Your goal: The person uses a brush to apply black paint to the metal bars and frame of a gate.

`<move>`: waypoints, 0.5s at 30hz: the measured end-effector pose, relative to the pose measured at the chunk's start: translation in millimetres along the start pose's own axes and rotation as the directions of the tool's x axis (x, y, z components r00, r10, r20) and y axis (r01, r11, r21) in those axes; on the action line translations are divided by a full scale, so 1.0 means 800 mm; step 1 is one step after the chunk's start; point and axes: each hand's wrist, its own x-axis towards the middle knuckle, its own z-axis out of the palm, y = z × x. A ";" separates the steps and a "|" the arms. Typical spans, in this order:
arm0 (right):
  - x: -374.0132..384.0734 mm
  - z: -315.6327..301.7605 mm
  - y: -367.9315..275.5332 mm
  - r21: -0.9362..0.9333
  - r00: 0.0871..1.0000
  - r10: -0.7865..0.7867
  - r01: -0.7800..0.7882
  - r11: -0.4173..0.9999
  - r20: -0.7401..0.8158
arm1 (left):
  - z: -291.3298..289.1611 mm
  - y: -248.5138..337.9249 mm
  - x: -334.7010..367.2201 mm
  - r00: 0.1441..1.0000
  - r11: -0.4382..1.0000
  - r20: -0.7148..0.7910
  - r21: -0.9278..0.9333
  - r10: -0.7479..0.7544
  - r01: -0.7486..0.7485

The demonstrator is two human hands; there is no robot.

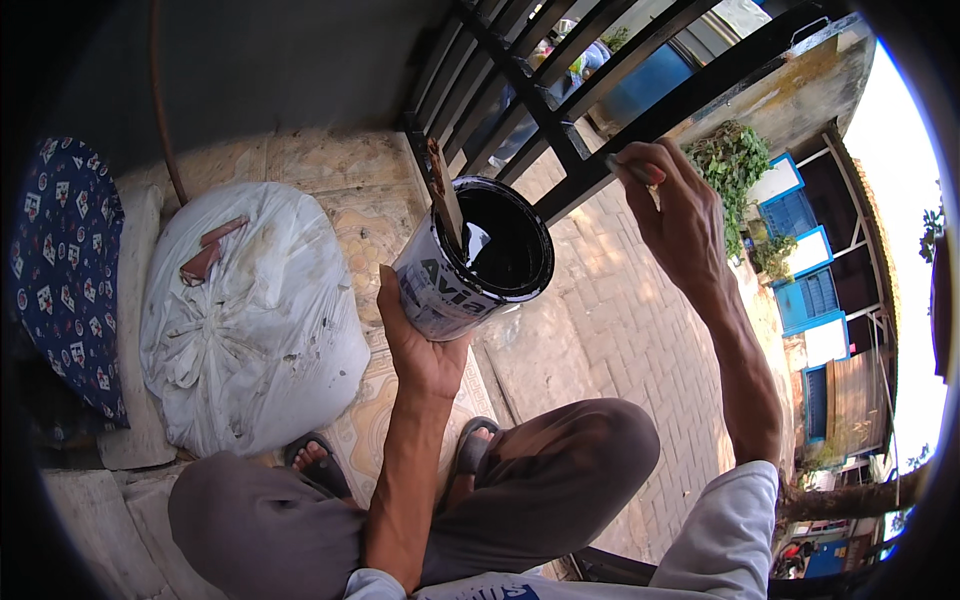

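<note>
My left hand (425, 350) grips a paint can (440, 295) from below and holds it up, tilted, at the middle of the view. Glossy black paint (505, 240) shows inside, and dark smears cover the rim. A wooden stick (446, 195) leans out of the can on its left side. Raised to the right, my right hand (675, 205) pinches a small greyish piece, too little of which shows to name. Its fingertips are close to the end bar of a black slatted gate (600, 165), whether touching it I cannot tell.
A full white sack (250, 340) stands on the tiles at left, beside a dark blue patterned cloth (68, 290). My bent knees and sandalled feet are below the can. Brick paving (620, 300) runs off right, toward a plant (730, 170). A person (575, 65) is beyond the gate.
</note>
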 end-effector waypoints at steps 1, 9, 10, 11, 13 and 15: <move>0.011 -0.011 0.012 -0.008 0.998 0.021 -0.022 1.000 -0.064 | 0.000 0.000 0.000 1.000 1.000 -0.011 0.006 0.003 -0.003; 0.049 -0.065 0.027 -0.493 0.918 -0.218 0.029 0.870 -0.331 | -0.006 0.000 0.001 1.000 1.000 -0.022 -0.023 -0.007 0.006; 0.044 -0.054 0.014 -0.536 0.938 -0.258 0.099 0.838 -0.230 | -0.006 0.003 0.000 1.000 1.000 -0.019 -0.013 -0.002 0.002; 0.033 -0.047 0.014 -0.544 0.952 -0.284 0.177 0.820 -0.117 | -0.004 -0.003 0.000 1.000 1.000 -0.009 -0.022 -0.015 0.015; 0.008 -0.023 0.004 -0.416 0.955 -0.293 0.282 0.865 0.037 | -0.008 -0.003 0.000 1.000 1.000 -0.003 -0.015 -0.024 0.024; -0.005 -0.020 -0.005 -0.241 0.976 -0.215 0.220 0.945 0.048 | -0.011 -0.004 0.001 0.999 0.999 0.004 -0.023 -0.033 0.033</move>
